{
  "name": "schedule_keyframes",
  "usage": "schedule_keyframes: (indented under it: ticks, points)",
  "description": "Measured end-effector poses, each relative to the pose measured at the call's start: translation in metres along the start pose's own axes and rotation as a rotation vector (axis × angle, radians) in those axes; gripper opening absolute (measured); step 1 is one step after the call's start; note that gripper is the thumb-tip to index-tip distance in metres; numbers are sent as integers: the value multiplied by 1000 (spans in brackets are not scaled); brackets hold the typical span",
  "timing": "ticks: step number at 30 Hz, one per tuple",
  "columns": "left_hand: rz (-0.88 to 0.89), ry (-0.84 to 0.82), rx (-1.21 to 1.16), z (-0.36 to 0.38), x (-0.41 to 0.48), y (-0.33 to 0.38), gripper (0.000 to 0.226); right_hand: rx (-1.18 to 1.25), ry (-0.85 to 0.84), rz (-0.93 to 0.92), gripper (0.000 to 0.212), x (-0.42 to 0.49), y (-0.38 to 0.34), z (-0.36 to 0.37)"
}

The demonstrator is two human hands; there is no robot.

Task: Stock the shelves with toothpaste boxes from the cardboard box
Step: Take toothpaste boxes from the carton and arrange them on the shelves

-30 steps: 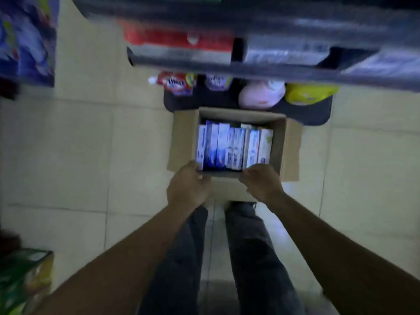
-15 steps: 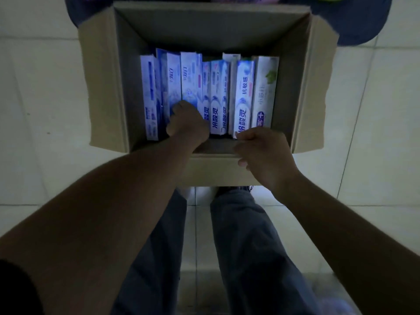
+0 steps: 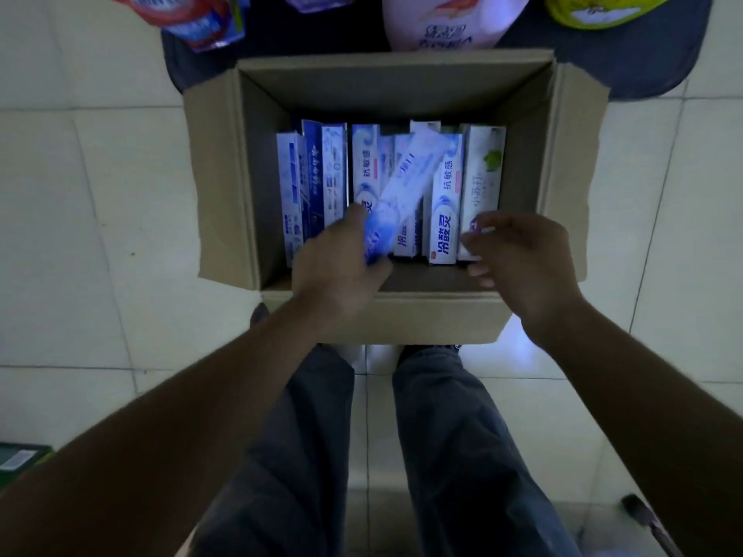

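Observation:
An open cardboard box (image 3: 217,186) stands on the tiled floor in front of my legs. Several toothpaste boxes (image 3: 446,219) stand side by side inside it, white and blue. My left hand (image 3: 335,263) grips the near end of one blue-and-white toothpaste box (image 3: 402,182), which is tilted up and to the right, out of the row. My right hand (image 3: 518,255) hovers over the right end of the row with its fingers apart, fingertips at the white box with a green leaf (image 3: 482,174). No shelf boards are in view.
A dark shelf base (image 3: 627,62) lies just behind the box, holding a red packet (image 3: 189,18), a pink-white pouch (image 3: 442,22) and a yellow pouch (image 3: 595,10). A green carton (image 3: 20,460) sits at the left edge. Pale floor tiles surround the box.
The view has dropped closer to the box. My left hand has closed on one toothpaste box and tilted it up out of the row. My right hand has moved right and opened.

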State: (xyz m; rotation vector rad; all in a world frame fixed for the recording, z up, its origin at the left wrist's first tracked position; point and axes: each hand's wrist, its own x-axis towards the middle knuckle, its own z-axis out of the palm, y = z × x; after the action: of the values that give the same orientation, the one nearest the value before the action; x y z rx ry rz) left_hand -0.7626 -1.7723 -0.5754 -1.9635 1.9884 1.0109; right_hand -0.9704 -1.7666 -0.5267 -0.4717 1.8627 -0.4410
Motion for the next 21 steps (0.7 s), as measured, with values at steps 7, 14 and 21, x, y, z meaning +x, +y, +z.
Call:
schedule_keyframes:
  ticks: [7, 14, 21]
  points:
    - [302, 88, 5, -43, -55, 1, 57, 132, -190, -77, 42, -3, -41, -5]
    - [-266, -171, -417, -5, 2, -25, 47, 148, 23, -200, 11, -12, -20, -23]
    - [-462, -268, 73, 43, 67, -28, 97, 162, 131, -220, 16, -11, 17, -48]
